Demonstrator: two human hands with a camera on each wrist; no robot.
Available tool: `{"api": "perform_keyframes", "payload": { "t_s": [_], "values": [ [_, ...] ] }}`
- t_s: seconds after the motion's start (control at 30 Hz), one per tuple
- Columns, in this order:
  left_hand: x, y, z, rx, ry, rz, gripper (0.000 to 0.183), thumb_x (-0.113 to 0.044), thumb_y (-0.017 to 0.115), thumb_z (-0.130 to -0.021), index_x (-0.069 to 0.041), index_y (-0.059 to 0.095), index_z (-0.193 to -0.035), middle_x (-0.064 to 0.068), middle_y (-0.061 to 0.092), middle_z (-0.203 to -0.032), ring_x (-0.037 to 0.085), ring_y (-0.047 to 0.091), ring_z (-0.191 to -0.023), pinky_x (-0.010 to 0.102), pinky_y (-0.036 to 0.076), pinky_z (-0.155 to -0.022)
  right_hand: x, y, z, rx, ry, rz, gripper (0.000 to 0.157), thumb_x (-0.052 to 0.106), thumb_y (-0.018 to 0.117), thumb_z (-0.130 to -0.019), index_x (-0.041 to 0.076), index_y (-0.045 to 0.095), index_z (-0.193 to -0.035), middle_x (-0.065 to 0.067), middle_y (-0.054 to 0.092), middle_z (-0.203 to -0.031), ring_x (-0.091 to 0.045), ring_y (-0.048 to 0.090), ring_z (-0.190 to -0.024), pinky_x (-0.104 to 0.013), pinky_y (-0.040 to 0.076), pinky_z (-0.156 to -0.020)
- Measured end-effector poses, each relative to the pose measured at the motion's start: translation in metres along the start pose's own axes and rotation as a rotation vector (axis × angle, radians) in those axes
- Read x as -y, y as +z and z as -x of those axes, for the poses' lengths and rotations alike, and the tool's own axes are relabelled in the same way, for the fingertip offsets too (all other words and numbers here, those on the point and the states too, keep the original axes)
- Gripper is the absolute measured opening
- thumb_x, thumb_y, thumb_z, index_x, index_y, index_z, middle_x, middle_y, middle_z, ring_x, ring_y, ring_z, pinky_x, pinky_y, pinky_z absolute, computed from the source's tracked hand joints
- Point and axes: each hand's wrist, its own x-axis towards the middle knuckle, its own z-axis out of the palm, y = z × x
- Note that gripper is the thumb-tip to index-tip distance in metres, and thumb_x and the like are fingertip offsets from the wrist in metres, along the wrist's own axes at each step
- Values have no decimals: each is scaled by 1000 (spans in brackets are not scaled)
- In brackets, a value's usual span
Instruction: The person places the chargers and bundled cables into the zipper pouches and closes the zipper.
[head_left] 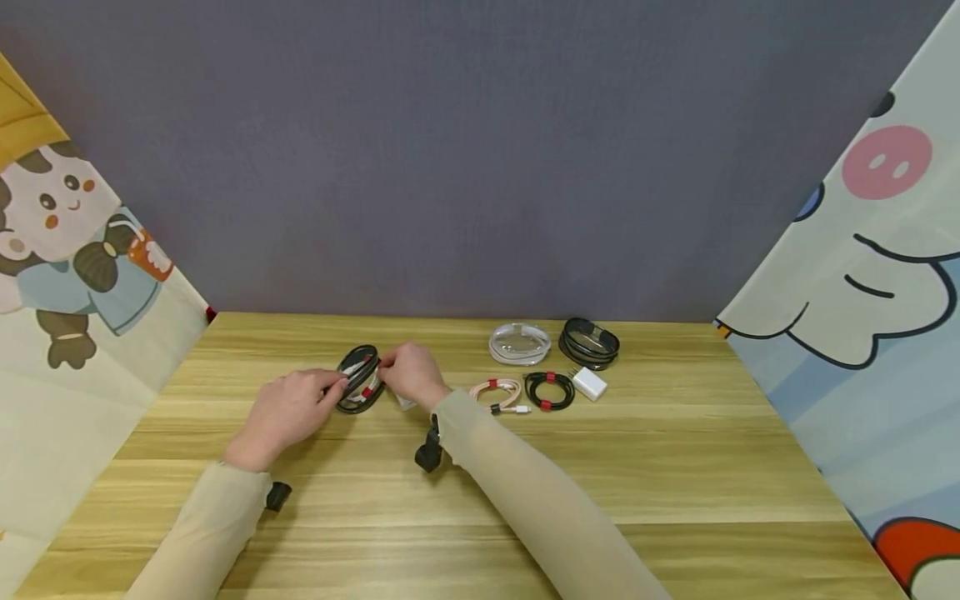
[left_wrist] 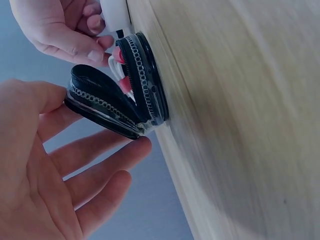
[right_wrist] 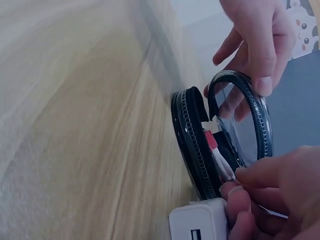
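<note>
A small round zip case (right_wrist: 186,132) with black edging stands unzipped on the table, its clear lid (right_wrist: 259,117) swung up. My left hand (head_left: 288,410) pinches the lid's rim between thumb and fingertips, the other fingers spread in the left wrist view. Inside the case sits a coiled white cable (right_wrist: 222,162) with red ties. My right hand (head_left: 412,372) pinches the cable's edge at the case opening. Right beside that hand and the case is a white charger block (right_wrist: 200,220), mostly covered by the hand in the head view.
Toward the back right lie a round case with white edging (head_left: 519,345) and another with black edging (head_left: 588,343). In front of them are a pink coiled cable (head_left: 495,393), a black coiled cable (head_left: 549,391) and a white plug charger (head_left: 590,383). A grey panel (head_left: 465,167) borders the table's back.
</note>
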Motion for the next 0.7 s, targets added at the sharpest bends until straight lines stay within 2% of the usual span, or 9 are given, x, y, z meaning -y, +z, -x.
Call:
{"api": "perform_keyframes", "payload": {
  "t_s": [0.1, 0.2, 0.37, 0.47, 0.6, 0.7],
  "values": [
    [0, 0, 2, -9, 11, 2, 30, -32, 55, -102, -14, 76, -115, 12, 72, -109, 25, 67, -75, 45, 52, -59, 0, -1, 1, 27, -5, 56, 15, 29, 69, -95, 19, 80, -97, 9, 74, -93, -7, 64, -79, -24, 52, -74],
    [-1, 0, 3, -13, 16, 2, 31, -32, 56, -101, -13, 75, -117, 14, 70, -119, 36, 69, -96, 55, 55, -72, 1, -2, 1, 56, -12, 94, 18, 30, 66, -96, 19, 80, -102, 8, 74, -99, -9, 65, -84, -25, 53, -77],
    [-2, 0, 3, -21, 14, -2, 31, -34, 58, -100, -13, 76, -116, 15, 68, -123, 40, 67, -103, 59, 54, -78, 0, -4, 2, 74, -24, 78, 21, 28, 64, -97, 18, 78, -110, 6, 74, -104, -10, 67, -88, -26, 53, -79],
    [-2, 1, 4, -39, 22, -13, 32, -34, 60, -99, -12, 76, -115, 16, 67, -123, 39, 67, -103, 58, 54, -78, -2, -7, 3, 61, -32, 15, 22, 25, 64, -98, 16, 78, -112, 3, 74, -105, -9, 66, -83, -24, 52, -75],
    [0, 2, 4, -49, 28, -18, 34, -35, 62, -97, -10, 75, -114, 16, 67, -122, 31, 70, -91, 55, 55, -73, -10, -10, 5, 46, -18, -153, 21, 20, 63, -98, 11, 77, -110, -1, 73, -97, -10, 63, -69, -23, 52, -61],
    [1, 4, 3, -53, 31, -25, 35, -37, 63, -95, -9, 75, -114, 14, 65, -121, 28, 69, -87, 53, 56, -69, -18, -13, 5, 48, -25, -261, 20, 18, 63, -99, 8, 76, -110, -2, 71, -94, -11, 61, -65, -23, 52, -55]
  ]
}}
